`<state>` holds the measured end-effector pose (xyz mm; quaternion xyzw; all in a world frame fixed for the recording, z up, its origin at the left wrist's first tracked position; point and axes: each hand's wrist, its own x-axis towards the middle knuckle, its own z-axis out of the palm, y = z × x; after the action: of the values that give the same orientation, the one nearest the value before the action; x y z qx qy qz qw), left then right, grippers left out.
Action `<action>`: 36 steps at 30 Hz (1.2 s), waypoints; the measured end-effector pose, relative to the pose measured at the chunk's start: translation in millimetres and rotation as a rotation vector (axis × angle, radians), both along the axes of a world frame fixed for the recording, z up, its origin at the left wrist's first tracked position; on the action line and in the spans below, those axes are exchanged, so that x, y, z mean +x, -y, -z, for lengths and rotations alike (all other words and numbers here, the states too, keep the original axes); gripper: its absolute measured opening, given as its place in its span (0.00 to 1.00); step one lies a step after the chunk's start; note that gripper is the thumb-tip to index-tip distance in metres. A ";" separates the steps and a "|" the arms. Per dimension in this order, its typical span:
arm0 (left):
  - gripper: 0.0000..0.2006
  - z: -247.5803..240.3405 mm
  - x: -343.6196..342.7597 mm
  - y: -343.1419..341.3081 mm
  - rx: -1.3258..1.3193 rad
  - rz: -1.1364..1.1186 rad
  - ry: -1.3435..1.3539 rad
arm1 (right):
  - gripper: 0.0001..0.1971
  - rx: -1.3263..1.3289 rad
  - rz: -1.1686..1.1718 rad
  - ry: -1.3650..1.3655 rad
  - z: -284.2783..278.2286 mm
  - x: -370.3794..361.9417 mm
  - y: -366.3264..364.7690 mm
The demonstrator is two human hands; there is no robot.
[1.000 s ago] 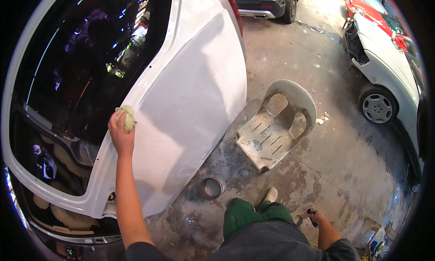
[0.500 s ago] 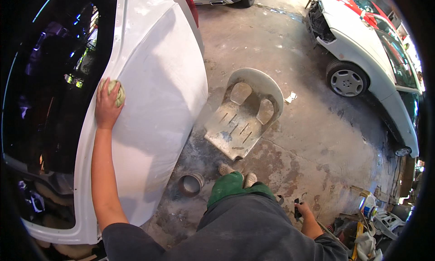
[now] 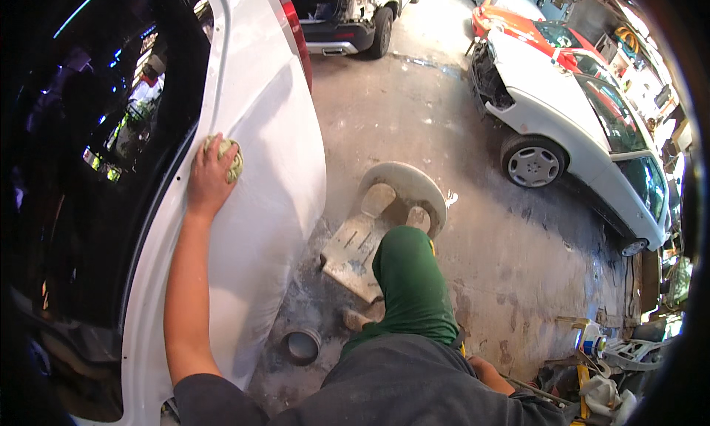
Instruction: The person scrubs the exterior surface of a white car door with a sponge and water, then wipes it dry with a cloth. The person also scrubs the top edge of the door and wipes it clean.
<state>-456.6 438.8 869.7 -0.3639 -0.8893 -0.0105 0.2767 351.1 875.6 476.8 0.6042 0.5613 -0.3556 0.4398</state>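
My left hand (image 3: 209, 178) presses a crumpled greenish pad (image 3: 231, 158) flat against the white car body panel (image 3: 266, 182), close to the edge of the dark window (image 3: 81, 152). Its arm reaches up from the lower edge. My right hand (image 3: 484, 369) hangs low beside my hip at the lower right, mostly hidden behind my grey clothing; what it holds cannot be made out. My knee in green trousers (image 3: 407, 278) is raised over the floor.
A white plastic chair (image 3: 384, 219) lies tipped on the stained concrete floor. A small round tin (image 3: 302, 345) sits by the panel's lower edge. A white car (image 3: 577, 130) and a red one stand at the right, bottles and tools at the lower right.
My left hand has stayed on the panel with the pad, sliding a little along the window edge. My view has swung right and my knee has come up over the chair.
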 end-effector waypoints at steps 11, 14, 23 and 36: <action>0.36 -27.7 18.3 -0.9 -0.016 -0.027 0.038 | 0.28 0.491 -0.257 -0.424 -97.0 -239.5 -71.7; 0.33 -27.0 16.2 -10.2 -0.013 -0.045 0.050 | 0.27 0.800 -0.103 -0.705 -73.6 -274.8 -124.3; 0.27 -27.7 -11.1 -32.6 -0.118 -0.134 0.089 | 0.16 0.577 0.259 -1.436 -251.1 -623.7 -234.4; 0.32 -199.9 -48.0 -107.9 0.138 -0.165 0.637 | 0.24 0.274 -0.524 -1.077 -407.1 -770.6 -202.9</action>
<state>-504.6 546.8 1069.6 -0.2495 -0.9548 -0.1615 0.0088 -419.4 1078.5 883.9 0.2326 0.8751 -0.4157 0.0853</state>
